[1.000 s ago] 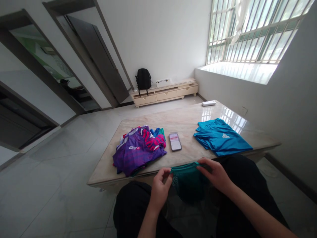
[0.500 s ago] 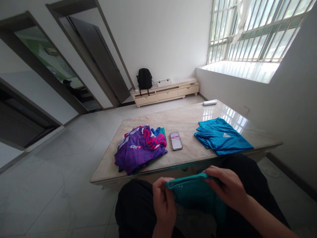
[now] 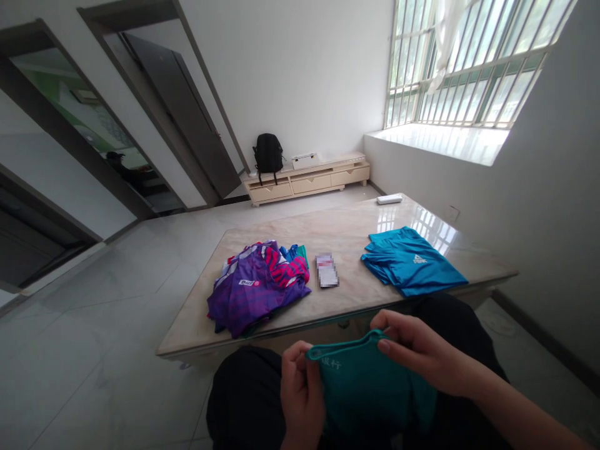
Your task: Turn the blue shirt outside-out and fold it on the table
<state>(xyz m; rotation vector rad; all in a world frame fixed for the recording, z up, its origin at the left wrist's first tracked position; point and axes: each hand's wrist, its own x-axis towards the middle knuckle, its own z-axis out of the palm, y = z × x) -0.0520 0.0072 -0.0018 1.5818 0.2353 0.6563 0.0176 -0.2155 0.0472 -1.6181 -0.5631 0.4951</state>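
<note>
A teal-green garment (image 3: 363, 390) with small white lettering hangs between my hands, in front of my knees. My left hand (image 3: 302, 390) pinches the left end of its top edge, beside the lettering. At the other end of that edge, the thumb and fingers of my right hand (image 3: 412, 350) are closed on the cloth. The lower part falls into shadow between my legs, so its full shape is hidden. Beyond it, a crumpled purple jersey (image 3: 241, 306) with red patterned parts lies on the table, over other clothes. A folded blue garment (image 3: 412, 259) with a white logo rests to the right.
A phone (image 3: 327, 270) lies on the marble-topped table (image 3: 342, 228) between the clothes. Near the far edge is a white oblong object (image 3: 389, 199). Behind stands a low cabinet (image 3: 309, 182) with a black backpack (image 3: 269, 154). Someone (image 3: 122, 167) is visible through the left doorway.
My right hand has shifted slightly left along the top edge. The teal garment now hangs more spread, showing more of its lettering. The view has turned a little to the right.
</note>
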